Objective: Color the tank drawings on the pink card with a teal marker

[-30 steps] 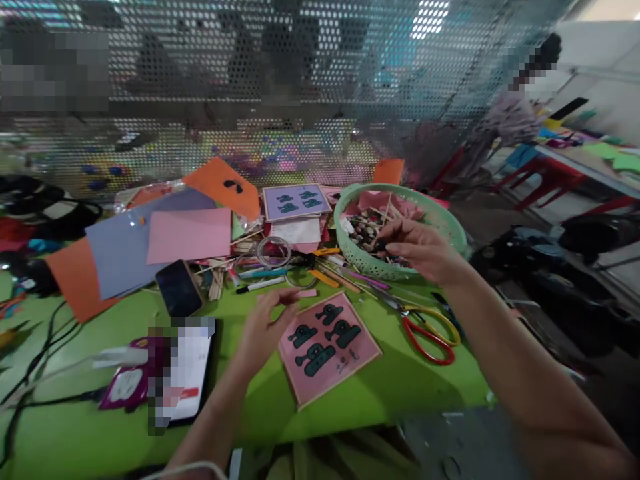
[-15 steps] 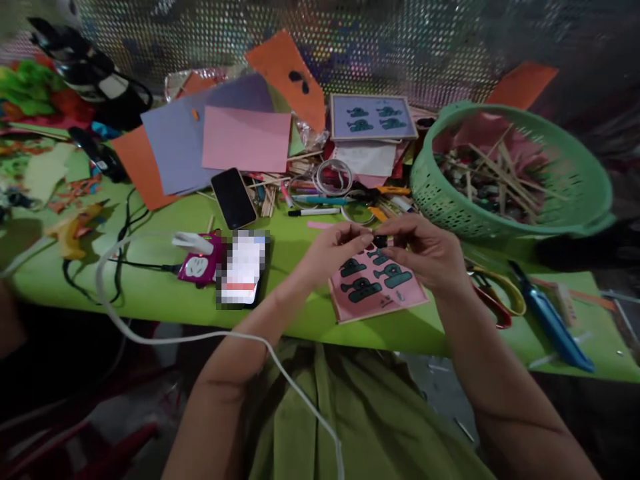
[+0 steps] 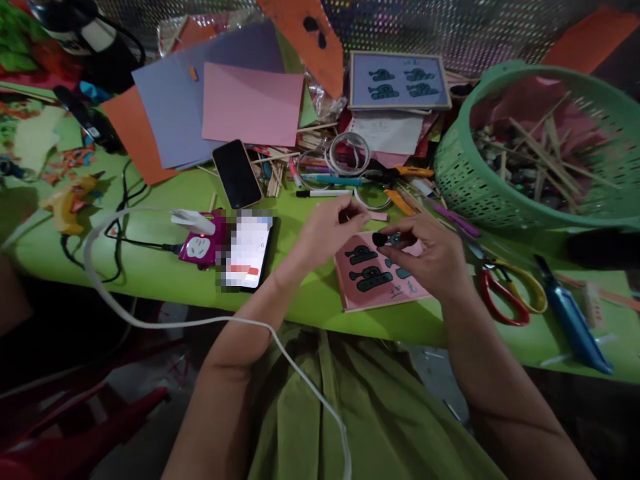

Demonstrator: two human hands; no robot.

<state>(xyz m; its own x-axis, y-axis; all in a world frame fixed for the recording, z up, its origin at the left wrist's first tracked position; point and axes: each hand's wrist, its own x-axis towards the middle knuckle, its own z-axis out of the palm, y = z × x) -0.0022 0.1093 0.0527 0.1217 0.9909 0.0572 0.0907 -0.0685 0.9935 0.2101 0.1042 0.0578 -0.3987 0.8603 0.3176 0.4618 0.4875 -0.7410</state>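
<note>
Between the thumb and fingertips of my right hand (image 3: 433, 257) is a small dark piece (image 3: 380, 239), held above a pink card (image 3: 347, 290). Dark green tank-shaped cutouts (image 3: 375, 279) and handwritten characters mark this thin-edged card, partly covered by my right hand. Just left of the piece, my left hand (image 3: 327, 230) hovers over the card's upper left side, fingers curled and thumb and index tips close together. Anything in that pinch is too small to make out.
A green basket (image 3: 450, 160) of sticks stands right, with scissors (image 3: 507, 293) and a blue cutter (image 3: 575, 327) in front. Phones (image 3: 237, 175), a glue gun (image 3: 70, 207) and a white cable (image 3: 200, 320) lie left. Behind are coloured papers (image 3: 253, 103) and a blue tank card (image 3: 400, 63).
My hands have drawn apart; the dark piece, formerly between both, stays in my right hand. The view has tilted down, and more of the pink card shows.
</note>
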